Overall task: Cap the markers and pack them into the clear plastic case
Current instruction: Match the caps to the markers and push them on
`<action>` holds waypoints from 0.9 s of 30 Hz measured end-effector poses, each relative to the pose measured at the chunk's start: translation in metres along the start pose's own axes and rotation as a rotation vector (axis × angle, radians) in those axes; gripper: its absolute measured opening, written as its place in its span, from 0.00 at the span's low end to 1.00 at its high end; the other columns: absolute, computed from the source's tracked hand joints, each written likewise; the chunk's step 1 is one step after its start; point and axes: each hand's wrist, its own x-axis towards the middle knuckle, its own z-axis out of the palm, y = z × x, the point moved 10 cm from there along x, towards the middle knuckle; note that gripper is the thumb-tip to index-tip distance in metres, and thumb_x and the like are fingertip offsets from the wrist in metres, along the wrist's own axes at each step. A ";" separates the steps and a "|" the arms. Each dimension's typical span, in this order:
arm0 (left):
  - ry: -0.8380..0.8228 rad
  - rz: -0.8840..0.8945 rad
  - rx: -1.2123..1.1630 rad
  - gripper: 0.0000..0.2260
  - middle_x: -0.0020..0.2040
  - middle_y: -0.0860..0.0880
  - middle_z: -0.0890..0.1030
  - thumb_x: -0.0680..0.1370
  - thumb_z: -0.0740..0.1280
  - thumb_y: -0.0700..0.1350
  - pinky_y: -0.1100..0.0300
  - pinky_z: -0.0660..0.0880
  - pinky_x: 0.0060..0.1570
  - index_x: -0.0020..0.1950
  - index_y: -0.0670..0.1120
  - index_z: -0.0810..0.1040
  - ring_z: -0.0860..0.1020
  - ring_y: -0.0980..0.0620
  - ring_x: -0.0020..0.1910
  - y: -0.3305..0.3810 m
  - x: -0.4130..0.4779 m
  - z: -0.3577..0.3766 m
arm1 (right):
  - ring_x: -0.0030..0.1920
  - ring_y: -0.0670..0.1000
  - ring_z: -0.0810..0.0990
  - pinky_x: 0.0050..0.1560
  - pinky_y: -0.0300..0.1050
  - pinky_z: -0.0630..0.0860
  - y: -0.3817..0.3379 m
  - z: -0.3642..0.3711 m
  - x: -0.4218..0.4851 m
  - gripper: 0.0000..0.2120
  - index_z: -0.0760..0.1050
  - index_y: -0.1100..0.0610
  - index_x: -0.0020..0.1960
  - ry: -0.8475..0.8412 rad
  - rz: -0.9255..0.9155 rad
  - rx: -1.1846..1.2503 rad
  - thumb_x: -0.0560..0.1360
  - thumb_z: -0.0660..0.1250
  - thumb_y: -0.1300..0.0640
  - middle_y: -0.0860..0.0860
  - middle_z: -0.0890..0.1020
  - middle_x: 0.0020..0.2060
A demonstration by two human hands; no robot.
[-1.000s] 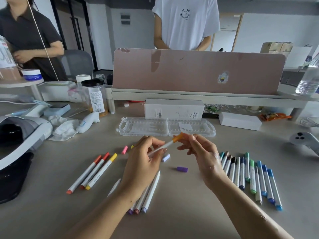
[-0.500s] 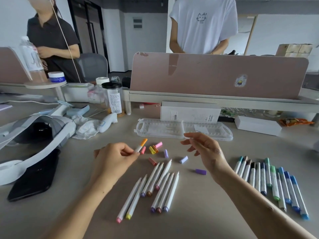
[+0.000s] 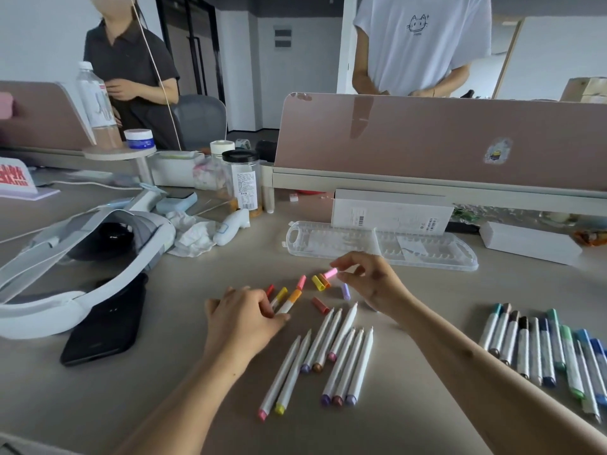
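Open clear case [image 3: 381,246] flat on the table [image 3: 157,382] — pink cap [image 3: 330,273] between right fingers [image 3: 354,259], orange-capped marker [image 3: 289,300] in left fingers [image 3: 261,298].

The small plastic marker cap [image 3: 330,273] is pink; the capped white marker [image 3: 289,302] wears orange. The see-through plastic case [image 3: 381,249] is colourless, the tabletop [image 3: 164,372] beige.

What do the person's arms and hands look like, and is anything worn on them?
Both forearms are bare up to the frame edge; no sleeve shows. The left hand and right hand wear no glove, and no ring, watch or bracelet is visible.
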 end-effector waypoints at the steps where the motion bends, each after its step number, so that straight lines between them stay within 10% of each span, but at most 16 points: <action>1: 0.012 0.004 0.006 0.16 0.38 0.58 0.75 0.68 0.73 0.64 0.53 0.66 0.52 0.35 0.53 0.75 0.73 0.55 0.49 0.001 0.000 -0.001 | 0.43 0.44 0.76 0.43 0.33 0.71 -0.001 0.005 0.005 0.09 0.80 0.46 0.51 -0.026 -0.011 -0.061 0.75 0.71 0.59 0.45 0.80 0.48; 12: 0.251 0.129 -0.067 0.12 0.37 0.58 0.73 0.70 0.71 0.61 0.53 0.64 0.48 0.40 0.55 0.73 0.71 0.56 0.43 0.012 -0.004 -0.023 | 0.63 0.49 0.64 0.65 0.48 0.57 -0.005 0.038 0.016 0.19 0.70 0.39 0.68 -0.223 -0.035 -0.573 0.78 0.64 0.45 0.44 0.67 0.53; 22: 0.192 0.231 -0.070 0.11 0.39 0.58 0.73 0.71 0.67 0.63 0.52 0.64 0.49 0.41 0.57 0.75 0.71 0.57 0.45 0.023 -0.005 -0.017 | 0.49 0.45 0.73 0.57 0.48 0.61 -0.021 0.031 0.012 0.13 0.76 0.46 0.56 -0.180 -0.179 -0.629 0.74 0.69 0.42 0.43 0.78 0.48; 27: 0.129 0.341 -0.122 0.07 0.42 0.60 0.73 0.72 0.72 0.59 0.56 0.59 0.50 0.45 0.59 0.79 0.71 0.58 0.49 0.039 -0.013 -0.010 | 0.42 0.45 0.80 0.38 0.34 0.75 -0.021 0.012 0.000 0.13 0.76 0.49 0.50 -0.143 -0.027 -0.105 0.70 0.75 0.61 0.41 0.81 0.43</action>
